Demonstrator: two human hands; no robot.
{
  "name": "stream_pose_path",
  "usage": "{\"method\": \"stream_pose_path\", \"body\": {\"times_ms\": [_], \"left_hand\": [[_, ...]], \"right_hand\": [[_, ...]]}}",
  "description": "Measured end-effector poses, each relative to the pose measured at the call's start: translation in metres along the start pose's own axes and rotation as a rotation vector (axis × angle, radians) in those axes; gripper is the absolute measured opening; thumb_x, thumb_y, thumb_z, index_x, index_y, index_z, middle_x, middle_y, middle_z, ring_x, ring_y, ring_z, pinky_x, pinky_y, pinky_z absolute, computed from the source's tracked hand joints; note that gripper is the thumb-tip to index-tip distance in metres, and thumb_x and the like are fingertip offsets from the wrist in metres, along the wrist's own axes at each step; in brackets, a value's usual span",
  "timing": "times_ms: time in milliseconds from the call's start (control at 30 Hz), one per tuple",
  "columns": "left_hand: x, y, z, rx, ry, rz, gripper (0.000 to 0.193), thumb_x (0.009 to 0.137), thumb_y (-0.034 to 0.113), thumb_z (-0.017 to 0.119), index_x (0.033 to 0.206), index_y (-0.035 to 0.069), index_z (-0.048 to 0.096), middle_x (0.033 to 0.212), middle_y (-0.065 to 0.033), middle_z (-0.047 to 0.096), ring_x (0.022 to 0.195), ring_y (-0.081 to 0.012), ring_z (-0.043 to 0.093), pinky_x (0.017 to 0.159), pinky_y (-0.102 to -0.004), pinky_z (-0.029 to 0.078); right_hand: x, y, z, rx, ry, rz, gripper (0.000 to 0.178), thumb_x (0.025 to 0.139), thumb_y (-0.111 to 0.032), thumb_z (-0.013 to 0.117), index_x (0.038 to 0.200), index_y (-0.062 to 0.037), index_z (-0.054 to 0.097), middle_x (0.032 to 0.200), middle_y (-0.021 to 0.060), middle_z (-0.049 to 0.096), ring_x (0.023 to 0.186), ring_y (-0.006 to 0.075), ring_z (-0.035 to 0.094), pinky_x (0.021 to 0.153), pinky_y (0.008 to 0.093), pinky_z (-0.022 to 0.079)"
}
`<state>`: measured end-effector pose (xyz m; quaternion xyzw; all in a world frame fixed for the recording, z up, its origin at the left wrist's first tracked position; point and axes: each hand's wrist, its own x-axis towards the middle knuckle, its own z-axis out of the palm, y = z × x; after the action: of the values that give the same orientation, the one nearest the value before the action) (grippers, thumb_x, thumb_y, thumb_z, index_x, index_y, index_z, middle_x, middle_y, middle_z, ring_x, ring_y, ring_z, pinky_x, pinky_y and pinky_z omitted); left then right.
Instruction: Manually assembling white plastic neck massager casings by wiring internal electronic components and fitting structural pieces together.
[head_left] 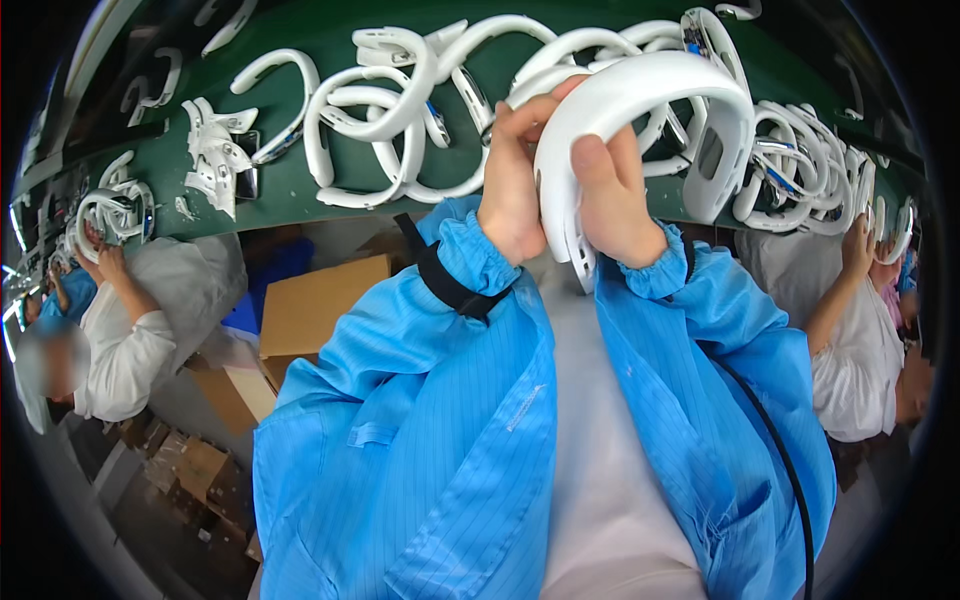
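Note:
Both of my hands hold a white, U-shaped neck fan (650,85) above the near edge of the table. My left hand (512,185) is closed against one arm of it, with the fingertips behind the band. From the other side my right hand (618,205) grips the same arm, its thumb on the white surface and the other fingers partly hidden. That arm's narrow end, which has small openings, points down between my wrists. The wider far end, with a long slot, hangs free to the right. Just beyond my hands lie more white curved pieces (405,100), some overlapping.
The green table (275,185) carries white shell parts (215,155) at left and a pile of curved bands (800,170) at right. Cardboard boxes (320,305) stand below the left edge. Co-workers in white (150,330) sit on both sides. A black cord (775,440) runs down my right side.

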<state>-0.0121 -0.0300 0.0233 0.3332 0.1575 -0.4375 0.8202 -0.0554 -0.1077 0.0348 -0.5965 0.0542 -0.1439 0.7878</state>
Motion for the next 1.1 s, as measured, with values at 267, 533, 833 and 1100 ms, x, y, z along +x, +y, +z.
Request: {"method": "stream_pose_path", "body": {"times_ms": [267, 533, 833, 1100], "left_hand": [[0.014, -0.028, -0.001, 0.316, 0.225, 0.225, 0.05, 0.093, 0.047, 0.026, 0.119, 0.008, 0.042, 0.103, -0.0106, 0.054, 0.09, -0.018, 0.054, 0.076, -0.0326, 0.046], [-0.016, 0.002, 0.033, 0.708, -0.204, 0.616, 0.049, 0.093, 0.037, 0.03, 0.122, 0.001, 0.043, 0.105, -0.0142, 0.056, 0.093, -0.0173, 0.054, 0.077, -0.0271, 0.043], [-0.028, 0.013, 0.064, 0.9, -0.184, 0.847, 0.053, 0.093, 0.037, 0.022, 0.12, -0.001, 0.047, 0.099, -0.0112, 0.059, 0.086, -0.0162, 0.056, 0.071, -0.0252, 0.043], [-0.01, 0.003, 0.06, 0.474, -0.03, 0.684, 0.044, 0.092, 0.031, 0.029, 0.108, -0.002, 0.051, 0.089, -0.011, 0.061, 0.081, -0.0178, 0.058, 0.071, -0.0274, 0.046]], "right_hand": [[-0.001, 0.012, -0.024, 0.219, 0.126, 0.093, 0.042, 0.09, -0.034, 0.048, 0.116, -0.0035, 0.036, 0.081, 0.0079, 0.055, 0.07, 0.0113, 0.052, 0.059, 0.0235, 0.044], [-0.002, -0.03, -0.002, 0.144, 0.199, 0.086, 0.031, 0.092, -0.028, 0.044, 0.111, -0.0033, 0.037, 0.084, 0.0068, 0.053, 0.068, 0.0097, 0.051, 0.056, 0.0236, 0.042], [0.004, -0.062, -0.002, -0.101, 0.149, -0.098, 0.038, 0.092, -0.036, 0.039, 0.106, -0.0023, 0.048, 0.083, 0.0037, 0.054, 0.07, 0.0085, 0.05, 0.057, 0.0213, 0.039], [0.02, -0.053, -0.006, 0.008, 0.139, -0.004, 0.035, 0.092, -0.035, 0.043, 0.109, -0.0038, 0.046, 0.077, 0.0013, 0.051, 0.065, 0.0055, 0.047, 0.055, 0.0199, 0.039]]}}
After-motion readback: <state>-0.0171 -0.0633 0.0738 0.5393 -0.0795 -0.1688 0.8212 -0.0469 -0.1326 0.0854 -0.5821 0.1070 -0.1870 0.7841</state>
